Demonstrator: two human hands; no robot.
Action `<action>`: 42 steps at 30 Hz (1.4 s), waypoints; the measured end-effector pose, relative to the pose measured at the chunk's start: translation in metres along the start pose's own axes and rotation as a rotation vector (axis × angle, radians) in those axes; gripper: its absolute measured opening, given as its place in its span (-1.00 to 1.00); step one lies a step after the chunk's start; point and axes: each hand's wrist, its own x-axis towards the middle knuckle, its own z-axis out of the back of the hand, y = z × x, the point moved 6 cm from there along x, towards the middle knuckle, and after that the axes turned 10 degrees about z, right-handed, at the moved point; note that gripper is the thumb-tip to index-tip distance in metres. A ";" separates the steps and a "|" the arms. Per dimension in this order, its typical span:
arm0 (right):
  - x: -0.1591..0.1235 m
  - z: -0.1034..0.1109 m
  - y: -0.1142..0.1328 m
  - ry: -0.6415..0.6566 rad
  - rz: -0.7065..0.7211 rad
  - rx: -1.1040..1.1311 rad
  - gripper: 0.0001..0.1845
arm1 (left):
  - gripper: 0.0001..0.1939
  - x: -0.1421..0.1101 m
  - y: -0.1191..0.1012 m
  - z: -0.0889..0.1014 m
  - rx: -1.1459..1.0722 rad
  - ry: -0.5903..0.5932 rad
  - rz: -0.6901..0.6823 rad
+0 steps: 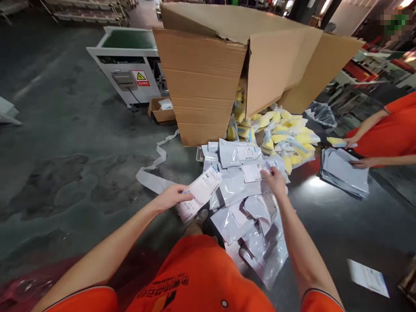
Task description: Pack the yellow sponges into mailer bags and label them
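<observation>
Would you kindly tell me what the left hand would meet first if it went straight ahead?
Beyond the labels it holds, the left hand would probably meet the grey plastic bags first, though depth is unclear.

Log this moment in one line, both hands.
left hand: holding printed labels | right hand: touching a label over pale plastic bags | nearby: yellow packets

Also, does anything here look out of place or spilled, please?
Yes: a long pale strip snakes loosely across the floor beside the big carton, like discarded waste. Yellow bagged items lie heaped at the carton's opening, as if spilled, though perhaps intentionally.
</observation>
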 end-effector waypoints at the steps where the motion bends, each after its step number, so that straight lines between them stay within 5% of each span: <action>1: -0.001 -0.011 -0.001 0.084 -0.020 -0.139 -0.35 | -0.65 0.001 -0.002 0.003 -0.019 0.007 -0.012; 4: -0.012 -0.022 0.001 0.176 -0.079 -0.456 -0.13 | -0.64 0.006 0.001 0.010 -0.047 0.036 -0.017; 7: -0.019 -0.018 0.017 0.020 0.003 -0.446 0.02 | -0.58 0.016 0.006 0.012 -0.064 0.067 -0.003; 10: -0.017 -0.042 0.041 0.011 0.150 -0.271 -0.16 | -0.56 0.028 0.006 0.007 -0.055 0.093 0.034; 14: -0.010 -0.084 0.050 0.274 0.005 -0.221 -0.28 | -0.59 0.038 -0.005 -0.004 -0.037 0.113 0.063; 16: -0.008 -0.076 0.059 0.257 0.002 -0.134 -0.27 | -0.62 0.039 -0.008 -0.009 -0.034 0.116 0.055; 19: -0.010 -0.044 0.095 0.165 0.194 0.276 -0.24 | -0.64 0.037 -0.006 -0.012 -0.024 0.121 0.029; 21: -0.021 -0.037 0.127 0.276 0.297 0.565 -0.33 | -0.63 0.033 -0.003 -0.012 -0.020 0.129 0.006; 24: -0.048 -0.049 0.164 0.427 0.293 0.669 -0.62 | -0.52 0.018 -0.003 -0.011 -0.052 0.147 -0.047; 27: -0.079 -0.068 0.193 0.474 0.379 0.643 -0.72 | -0.18 -0.007 -0.010 -0.007 -0.126 0.081 -0.116; 30: -0.111 -0.079 0.217 0.520 0.542 0.621 -0.74 | -0.42 -0.030 -0.014 -0.005 -0.170 -0.075 -0.176; 34: -0.145 -0.083 0.221 0.466 0.526 0.569 -0.82 | -0.80 -0.051 0.003 -0.007 -0.152 -0.289 -0.169; 39: -0.199 -0.103 0.195 0.441 0.446 0.505 -0.78 | -0.80 -0.057 0.057 -0.022 0.022 -0.335 -0.124; 42: -0.235 -0.129 0.166 0.458 0.266 0.556 -0.79 | -0.71 -0.049 0.092 -0.035 0.165 -0.321 -0.095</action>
